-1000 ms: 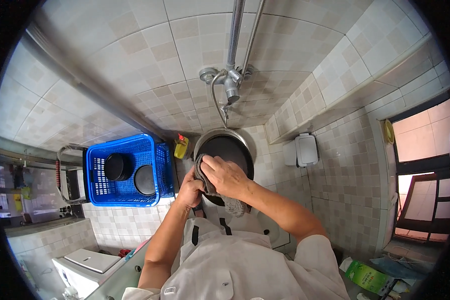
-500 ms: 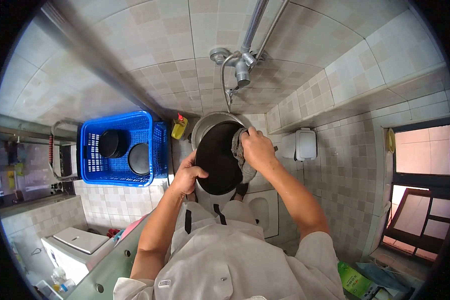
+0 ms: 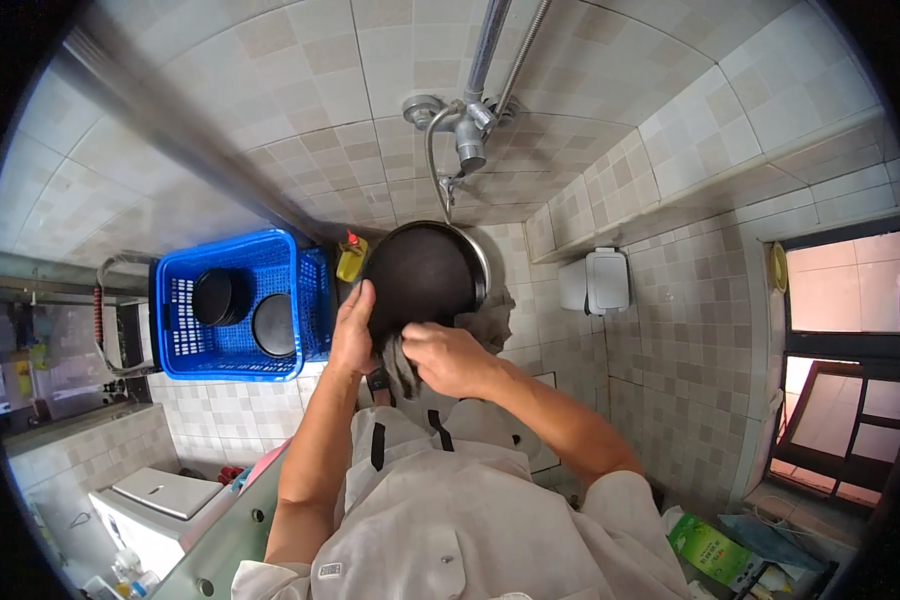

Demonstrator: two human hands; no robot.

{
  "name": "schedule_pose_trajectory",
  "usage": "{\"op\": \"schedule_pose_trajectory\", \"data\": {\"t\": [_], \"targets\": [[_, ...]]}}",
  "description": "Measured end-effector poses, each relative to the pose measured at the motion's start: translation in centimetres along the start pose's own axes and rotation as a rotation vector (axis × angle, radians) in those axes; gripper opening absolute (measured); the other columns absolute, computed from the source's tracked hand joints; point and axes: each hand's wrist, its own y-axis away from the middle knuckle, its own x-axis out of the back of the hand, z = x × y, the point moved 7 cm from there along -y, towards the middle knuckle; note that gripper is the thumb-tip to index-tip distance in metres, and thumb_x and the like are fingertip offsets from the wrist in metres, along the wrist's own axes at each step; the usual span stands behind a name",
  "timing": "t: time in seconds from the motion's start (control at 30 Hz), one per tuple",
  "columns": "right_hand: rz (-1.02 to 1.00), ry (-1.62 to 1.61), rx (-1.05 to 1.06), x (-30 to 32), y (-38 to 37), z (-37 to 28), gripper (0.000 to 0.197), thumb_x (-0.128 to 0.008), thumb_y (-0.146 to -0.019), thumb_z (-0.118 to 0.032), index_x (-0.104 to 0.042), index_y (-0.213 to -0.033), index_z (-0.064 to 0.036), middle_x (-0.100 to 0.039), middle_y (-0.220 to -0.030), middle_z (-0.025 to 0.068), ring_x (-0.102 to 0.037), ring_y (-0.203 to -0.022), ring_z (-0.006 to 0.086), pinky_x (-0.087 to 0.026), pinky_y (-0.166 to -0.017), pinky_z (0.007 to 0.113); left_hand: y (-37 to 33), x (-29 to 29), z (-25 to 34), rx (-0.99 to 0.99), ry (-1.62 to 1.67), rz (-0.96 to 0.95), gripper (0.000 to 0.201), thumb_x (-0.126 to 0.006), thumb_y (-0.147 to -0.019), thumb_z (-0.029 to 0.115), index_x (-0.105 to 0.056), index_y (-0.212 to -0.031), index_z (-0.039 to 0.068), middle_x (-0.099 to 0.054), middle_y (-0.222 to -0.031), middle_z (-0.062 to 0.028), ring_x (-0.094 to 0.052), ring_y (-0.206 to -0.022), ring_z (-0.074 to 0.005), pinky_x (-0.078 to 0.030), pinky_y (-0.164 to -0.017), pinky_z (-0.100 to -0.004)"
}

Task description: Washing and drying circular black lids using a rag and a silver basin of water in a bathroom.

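Observation:
A round, dark tray (image 3: pixel 425 275) is tilted in front of me over a metal basin (image 3: pixel 484 265). Its left edge rests in my left hand (image 3: pixel 352 335), with the fingers reaching up along the rim. My right hand (image 3: pixel 448 358) clutches a grey rag (image 3: pixel 401 372) against the tray's near edge. More of the rag's cloth trails out to the right, below the basin's rim. Most of the basin is hidden behind the tray.
A blue plastic basket (image 3: pixel 228 374) on the left contains several dark round dishes (image 3: pixel 275 325). Beside it stands a yellow bottle (image 3: pixel 352 258) with a red cap. A wall tap (image 3: pixel 470 150) with a hose is above the basin. A lidded white bin (image 3: pixel 606 280) stands right.
The tray has tipped and shifted slightly left. My right hand has carried the rag from the tray's right edge down to its near edge, closer to my left hand.

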Motion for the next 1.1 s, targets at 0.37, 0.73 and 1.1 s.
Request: {"op": "schedule_pose_trajectory", "data": {"t": [0.37, 0.73, 1.1], "targets": [[-0.167, 1.067, 0.04, 2.1, 2.2, 5.5, 0.019, -0.058, -0.075, -0.016, -0.068, -0.087, -0.0045, -0.057, -0.102, 0.0095, -0.055, -0.085, 0.021, -0.05, -0.068, 0.028, 0.6, -0.3, 3.5, 0.067, -0.365, -0.125, 0.053, -0.05, -0.098, 0.035, -0.047, -0.13, -0.007, -0.058, -0.124, -0.0128, -0.054, -0.114, -0.0186, -0.04, -0.099, -0.0298], [-0.047, 1.147, 0.071, 5.0, 1.0, 5.1, 0.02, -0.061, -0.074, -0.017, -0.064, -0.088, -0.0034, -0.053, -0.103, 0.0088, -0.053, -0.086, 0.0208, -0.052, -0.063, 0.03, 0.1, -0.5, 2.3, 0.104, -0.307, -0.184, 0.049, -0.053, -0.097, 0.032, -0.051, -0.127, -0.006, -0.062, -0.118, -0.0118, -0.058, -0.107, -0.0182, -0.043, -0.095, -0.0291], [-0.102, 0.189, -0.069, -2.1, 2.8, 6.5, 0.012, -0.054, -0.075, 0.001, -0.059, -0.086, -0.0007, -0.054, -0.101, 0.0121, -0.056, -0.094, 0.0331, -0.049, -0.076, 0.043, -1.6, 4.0, -0.9, -0.077, 0.001, 0.2, 0.049, -0.054, -0.095, 0.038, -0.049, -0.129, 0.002, -0.056, -0.127, -0.0111, -0.054, -0.115, -0.0265, -0.044, -0.097, -0.0391]]}}
